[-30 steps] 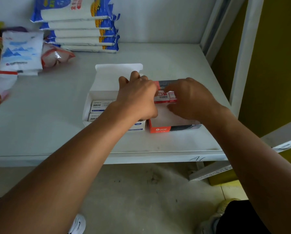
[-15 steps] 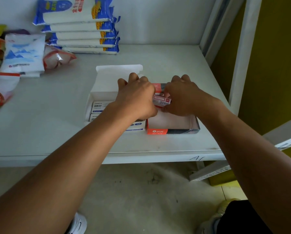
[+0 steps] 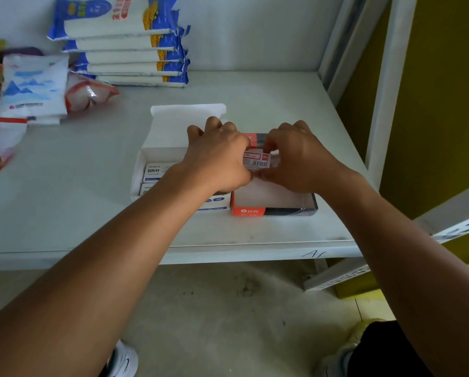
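Small box, pinched between left hand and right hand, seems mid-packing and next needs lowering flat into the red carton.

A: Right hand?
B: Slid left above the red box, up against the left hand. Thumbs nearly meet now.
A: Small pack?
B: Carried slightly left, toward the red box's left wall.

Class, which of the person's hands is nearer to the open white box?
Left. The left hand is over the right side of the white box; the right hand is farther right, over the red box beside it, pinching a small packet.
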Action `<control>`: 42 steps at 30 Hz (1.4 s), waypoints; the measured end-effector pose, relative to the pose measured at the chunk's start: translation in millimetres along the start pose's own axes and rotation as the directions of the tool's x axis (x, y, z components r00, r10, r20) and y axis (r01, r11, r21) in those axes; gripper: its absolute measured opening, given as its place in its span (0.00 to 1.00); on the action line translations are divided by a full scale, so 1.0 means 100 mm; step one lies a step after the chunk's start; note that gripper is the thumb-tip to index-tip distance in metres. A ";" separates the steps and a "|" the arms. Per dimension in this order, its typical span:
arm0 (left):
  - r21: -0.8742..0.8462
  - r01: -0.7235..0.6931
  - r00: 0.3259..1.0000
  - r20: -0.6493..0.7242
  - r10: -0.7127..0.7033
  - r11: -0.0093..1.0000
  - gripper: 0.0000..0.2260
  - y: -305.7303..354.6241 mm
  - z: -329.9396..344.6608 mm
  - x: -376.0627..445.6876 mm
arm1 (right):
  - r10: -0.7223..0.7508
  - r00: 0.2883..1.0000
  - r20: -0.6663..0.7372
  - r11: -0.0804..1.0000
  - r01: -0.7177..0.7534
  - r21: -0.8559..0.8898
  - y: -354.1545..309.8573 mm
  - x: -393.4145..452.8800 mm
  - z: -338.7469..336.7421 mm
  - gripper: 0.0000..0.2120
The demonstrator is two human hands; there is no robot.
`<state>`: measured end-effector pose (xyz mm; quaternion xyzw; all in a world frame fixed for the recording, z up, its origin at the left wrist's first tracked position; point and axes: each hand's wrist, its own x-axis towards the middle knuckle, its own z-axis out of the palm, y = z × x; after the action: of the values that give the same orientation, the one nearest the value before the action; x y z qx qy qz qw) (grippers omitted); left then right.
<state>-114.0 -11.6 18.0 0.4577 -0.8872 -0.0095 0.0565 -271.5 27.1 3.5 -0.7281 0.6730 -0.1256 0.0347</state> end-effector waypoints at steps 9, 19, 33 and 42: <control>-0.136 -0.063 0.997 -0.055 0.056 0.989 0.10 0.03 -0.03 0.00 | -0.060 0.985 -0.159 0.929 0.113 0.352 0.05 -0.06 -0.07 0.09; -0.084 -0.118 0.947 -0.309 0.086 0.989 0.08 -0.04 0.01 -0.02 | 0.036 0.999 0.029 0.803 -0.046 0.594 0.02 -0.13 -0.25 0.21; -0.163 -0.083 0.951 -0.309 0.029 0.983 0.17 -0.10 -0.04 -0.13 | 0.113 0.990 -0.079 0.891 -0.066 0.450 -0.02 -0.16 -0.16 0.17; -0.293 -0.024 0.931 -0.355 -0.085 0.956 0.13 -0.22 -0.16 -0.34 | 0.122 0.992 0.039 0.988 -0.125 0.087 -0.01 -0.21 -0.12 0.26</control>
<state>-75.4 3.6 28.9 0.4520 -0.8429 -0.0564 0.2865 -274.4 49.6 12.5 -0.6847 0.7098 -0.1412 0.0862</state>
